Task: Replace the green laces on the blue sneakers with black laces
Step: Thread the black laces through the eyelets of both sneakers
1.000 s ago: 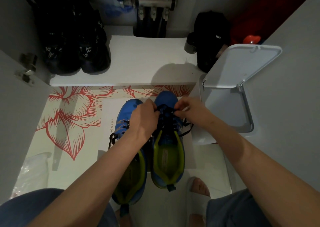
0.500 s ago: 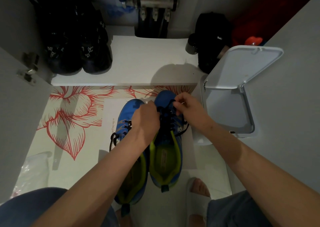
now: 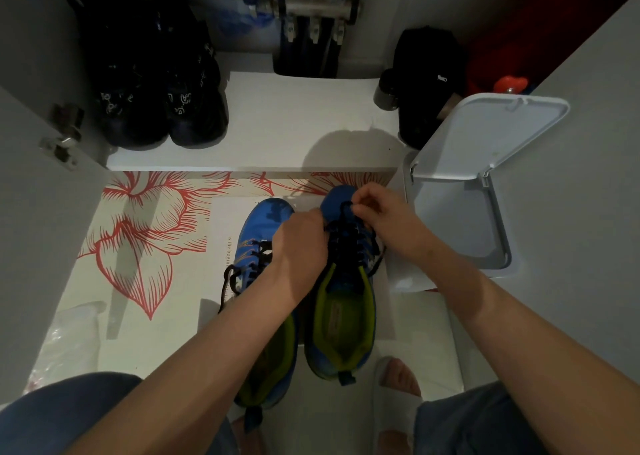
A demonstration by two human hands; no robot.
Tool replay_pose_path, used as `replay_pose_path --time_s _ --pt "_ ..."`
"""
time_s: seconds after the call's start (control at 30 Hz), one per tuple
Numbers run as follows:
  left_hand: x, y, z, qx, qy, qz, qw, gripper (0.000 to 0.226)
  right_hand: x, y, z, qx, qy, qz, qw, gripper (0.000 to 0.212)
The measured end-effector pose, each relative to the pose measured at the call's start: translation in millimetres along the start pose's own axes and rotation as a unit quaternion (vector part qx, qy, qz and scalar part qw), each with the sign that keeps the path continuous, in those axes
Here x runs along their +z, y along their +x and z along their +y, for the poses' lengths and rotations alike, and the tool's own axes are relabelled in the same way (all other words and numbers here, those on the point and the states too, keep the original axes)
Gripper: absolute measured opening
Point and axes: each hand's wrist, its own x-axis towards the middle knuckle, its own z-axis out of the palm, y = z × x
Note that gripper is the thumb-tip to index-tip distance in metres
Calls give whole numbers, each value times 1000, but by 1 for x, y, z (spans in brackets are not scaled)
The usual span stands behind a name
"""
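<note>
Hands over the right sneaker point(image 3: 341, 302), at 12 o'clock from the knees, on the floral floor mat point(image 3: 138, 246). Right hand point(image 3: 384, 219) now further toward the toe than a second ago, risen from the middle eyelets to the sneaker's front end; grip pressed together, pinching the black lace point(image 3: 346, 246) where it meets the toe. Left hand point(image 3: 301, 246) barely shifted, curled over the lacing at 9 o'clock of the tongue; grip closed, but on lace or on upper cannot tell, fingers hidden under the knuckles. Judging by that move: tightening or feeding at the lowest eyelets, so the lacing of this sneaker probably still being adjusted rather than finished. Left sneaker point(image 3: 263, 246) just beside, at 9 o'clock, already carrying dark lace, loose ends trailing off its outer edge. No green lace anywhere in view.

Hidden: lace tips, eyelets beneath both hands, the left sneaker's midsection under the forearm. Dim light, lace crossings hard to count. White bin point(image 3: 485, 177) with raised lid at 2 o'clock, contents not visible; dark shoes point(image 3: 162, 108) on the shelf at 11 o'clock.
</note>
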Motion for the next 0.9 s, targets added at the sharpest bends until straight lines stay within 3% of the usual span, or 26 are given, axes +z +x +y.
replay_pose_path --time_s 0.17,0.27,0.33,0.43,0.6,0.9 --pt "-3 2 -5 2 -61 -12 998 25 -16 4 6 62 -20 19 998 14" --pt "-6 2 -5 -1 -80 0 997 22 -21 0 8 116 -26 7 993 1" --pt "-6 2 -5 7 -102 4 995 20 -24 -3 13 127 -66 2 990 13" --pt "-7 3 -7 25 -125 6 992 19 -22 -13 13 127 -86 -50 987 12" --pt "-2 5 -12 59 -139 -1 988 12 -14 -20 15 72 -81 -13 994 10" --pt "2 3 -7 90 28 -1 996 22 -4 -17 16 22 -134 -22 990 7"
